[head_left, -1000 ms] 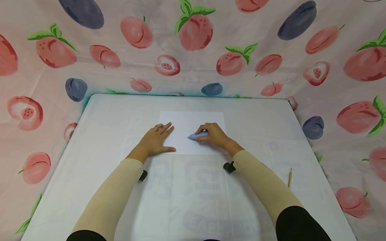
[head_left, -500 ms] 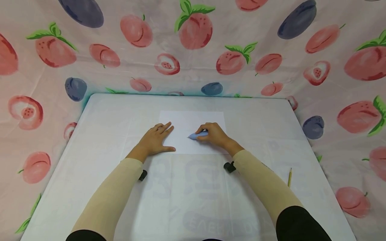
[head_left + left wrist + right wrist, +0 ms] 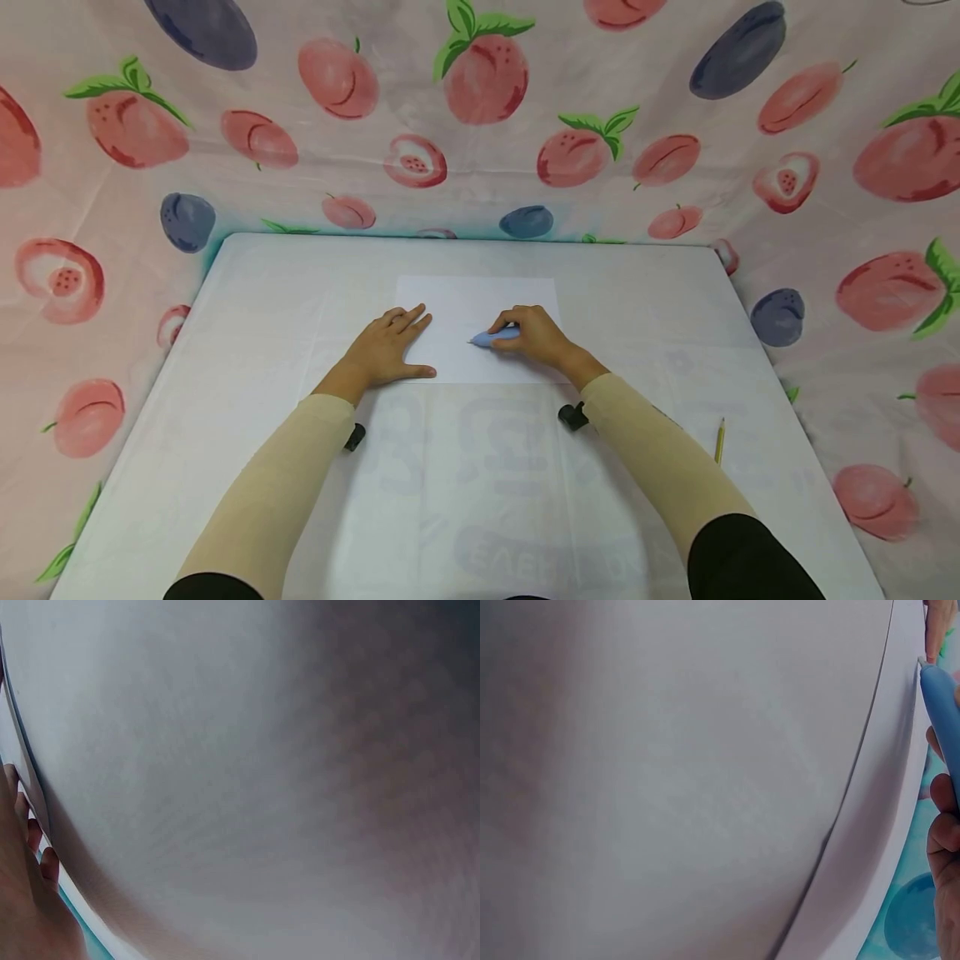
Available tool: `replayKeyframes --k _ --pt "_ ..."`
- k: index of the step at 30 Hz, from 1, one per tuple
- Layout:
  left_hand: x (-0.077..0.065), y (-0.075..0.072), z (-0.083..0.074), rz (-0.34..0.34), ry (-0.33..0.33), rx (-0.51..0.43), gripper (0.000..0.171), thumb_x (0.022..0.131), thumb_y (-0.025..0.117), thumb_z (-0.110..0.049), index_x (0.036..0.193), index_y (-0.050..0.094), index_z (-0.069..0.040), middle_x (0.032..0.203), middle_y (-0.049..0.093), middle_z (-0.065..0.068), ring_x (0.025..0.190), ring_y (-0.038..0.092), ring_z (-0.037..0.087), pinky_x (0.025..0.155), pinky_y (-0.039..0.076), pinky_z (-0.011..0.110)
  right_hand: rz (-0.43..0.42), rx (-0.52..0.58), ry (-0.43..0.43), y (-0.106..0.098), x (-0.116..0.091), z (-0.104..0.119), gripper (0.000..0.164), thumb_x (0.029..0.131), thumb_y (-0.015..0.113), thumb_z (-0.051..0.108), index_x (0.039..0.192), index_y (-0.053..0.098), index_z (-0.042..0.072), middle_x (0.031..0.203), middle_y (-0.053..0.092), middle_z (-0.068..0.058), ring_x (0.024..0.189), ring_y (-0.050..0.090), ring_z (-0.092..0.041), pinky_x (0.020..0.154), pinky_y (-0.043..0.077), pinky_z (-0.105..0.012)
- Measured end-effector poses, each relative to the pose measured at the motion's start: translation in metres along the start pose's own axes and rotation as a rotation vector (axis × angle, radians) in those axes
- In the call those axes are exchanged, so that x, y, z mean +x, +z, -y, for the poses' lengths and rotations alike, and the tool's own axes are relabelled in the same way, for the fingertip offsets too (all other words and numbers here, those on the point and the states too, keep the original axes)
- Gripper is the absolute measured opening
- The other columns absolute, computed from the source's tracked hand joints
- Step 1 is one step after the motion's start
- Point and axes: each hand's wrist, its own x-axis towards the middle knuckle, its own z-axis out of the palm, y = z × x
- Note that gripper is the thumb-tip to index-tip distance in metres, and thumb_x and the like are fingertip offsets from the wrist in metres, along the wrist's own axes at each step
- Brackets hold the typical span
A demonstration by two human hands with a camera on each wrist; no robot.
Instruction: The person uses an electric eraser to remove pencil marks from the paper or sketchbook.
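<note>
A white sheet of paper (image 3: 480, 292) lies on the white table. My left hand (image 3: 378, 350) rests on its left side, fingers spread and thumb extended along the near edge. Over the right half of the sheet, my right hand (image 3: 536, 337) grips a thick blue pen-shaped tool (image 3: 495, 337) with a narrow pale tip, which points left at or just above the paper. The right wrist view shows the tool's smooth blue body (image 3: 941, 712) between thumb and fingers; its exact kind is unclear. In the left wrist view, only part of the left hand (image 3: 34, 892) shows.
A yellow pencil (image 3: 721, 442) lies to the right, beside the right forearm. The table (image 3: 637, 292) is covered in white with faint lettering showing through. Behind it and at both sides hangs a fruit-printed cloth (image 3: 337, 167).
The right hand and the blue tool have shifted very slightly to the right. My left hand and the paper stay where they were.
</note>
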Motion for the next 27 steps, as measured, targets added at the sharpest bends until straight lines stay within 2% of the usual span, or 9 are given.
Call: replayKeyframes --k 11,27 --pt "0.0005 0.0002 -0.0001 0.018 -0.007 0.001 0.103 0.084 0.050 -0.078 0.160 0.012 -0.020 0.167 0.005 -0.001 0.151 0.014 0.030 0.119 0.020 0.051 0.007 0.032 -0.004 0.0019 0.0013 0.0035 0.015 0.082 0.081 0.018 0.096 0.076 0.014 0.099 0.073 0.000 0.095 0.065 -0.018 0.090 0.052 -0.037" --pt "0.0008 0.0005 0.0013 0.010 -0.005 -0.005 0.103 0.083 0.050 -0.078 0.160 0.012 -0.021 0.167 0.005 -0.002 0.151 0.013 0.030 0.119 0.020 0.051 0.004 0.031 0.026 0.0027 0.0049 0.0083 0.015 0.082 0.081 0.017 0.096 0.077 0.015 0.098 0.073 0.000 0.095 0.064 -0.018 0.091 0.051 -0.037"
